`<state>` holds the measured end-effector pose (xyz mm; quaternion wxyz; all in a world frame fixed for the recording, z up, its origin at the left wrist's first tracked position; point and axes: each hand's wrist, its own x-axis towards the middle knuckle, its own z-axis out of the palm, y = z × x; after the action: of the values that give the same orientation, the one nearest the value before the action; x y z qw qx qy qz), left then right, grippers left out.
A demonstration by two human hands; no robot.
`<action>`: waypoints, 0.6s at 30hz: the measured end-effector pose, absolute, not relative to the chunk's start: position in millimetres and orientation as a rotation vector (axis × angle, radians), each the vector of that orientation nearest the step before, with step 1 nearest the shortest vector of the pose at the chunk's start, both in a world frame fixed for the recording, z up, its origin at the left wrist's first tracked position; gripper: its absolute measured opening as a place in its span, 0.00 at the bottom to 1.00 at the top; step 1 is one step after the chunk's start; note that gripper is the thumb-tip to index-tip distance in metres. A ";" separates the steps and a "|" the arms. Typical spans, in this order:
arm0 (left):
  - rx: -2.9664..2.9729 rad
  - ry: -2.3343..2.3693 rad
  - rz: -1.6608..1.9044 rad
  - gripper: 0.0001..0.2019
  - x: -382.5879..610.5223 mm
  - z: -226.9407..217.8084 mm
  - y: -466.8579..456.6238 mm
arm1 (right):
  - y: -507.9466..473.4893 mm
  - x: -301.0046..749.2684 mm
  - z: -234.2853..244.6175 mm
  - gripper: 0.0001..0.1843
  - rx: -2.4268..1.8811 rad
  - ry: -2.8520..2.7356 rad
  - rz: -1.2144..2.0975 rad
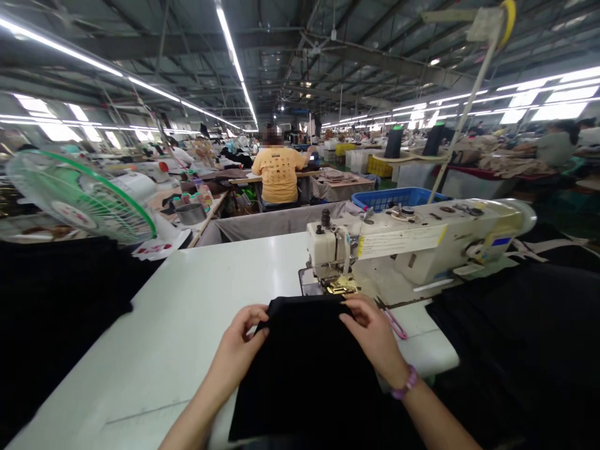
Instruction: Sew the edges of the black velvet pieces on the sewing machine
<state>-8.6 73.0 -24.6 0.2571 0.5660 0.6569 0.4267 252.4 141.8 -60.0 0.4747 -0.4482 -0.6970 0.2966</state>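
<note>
A piece of black fabric [309,369] lies flat on the white table [178,325] in the lower centre of the frame, its far edge just in front of the presser foot of a cream-coloured industrial sewing machine [412,247] that stands right of centre. The left hand [239,350] grips the fabric's far left corner: the fingers [255,312] are curled closed over the edge, thumb beneath and the other tips on top. The right hand [375,334] holds the far right corner in the same way, fingers bent and pinched shut on the cloth, with a purple bead bracelet [407,382] around the wrist. A pink clip-like object [396,325] lies on the table just beside the right hand, touching or nearly touching the machine bed.

More dark cloth is heaped at the right edge of the frame [525,337] and another dark pile [51,306] covers the left edge. A green-rimmed desk fan with a white grille [79,197] stands in the upper left. Behind the machine sits a blue plastic basket [398,198]. In the middle distance, a person in a yellow shirt [279,172] sits with their back to the camera at another table, and long strip lights run across the ceiling.
</note>
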 end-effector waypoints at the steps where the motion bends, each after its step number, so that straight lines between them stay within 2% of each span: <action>1: 1.453 1.678 1.195 0.11 -6.8 -19.1 65.3 | 136.3 257.4 -59.0 0.09 -1.067 -1.683 0.761; 4: 1.180 1.407 1.298 0.16 -0.8 -3.8 47.6 | 123.9 270.1 -56.0 0.11 -1.044 -1.601 0.819; 7: 1.066 1.328 1.343 0.12 3.2 2.0 39.3 | 117.1 277.3 -52.1 0.11 -1.071 -1.553 0.758; 14: 1.131 1.401 1.470 0.08 11.2 3.9 35.5 | 108.9 285.5 -43.5 0.14 -1.104 -1.456 0.782; 18: 1.178 1.480 1.549 0.10 17.6 8.8 33.8 | 107.0 289.9 -44.6 0.20 -1.161 -1.382 0.897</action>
<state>17.6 33.8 8.8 0.3414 0.4529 0.5690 0.5954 289.9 107.0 -44.6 0.5335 -0.4872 -0.5799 0.3764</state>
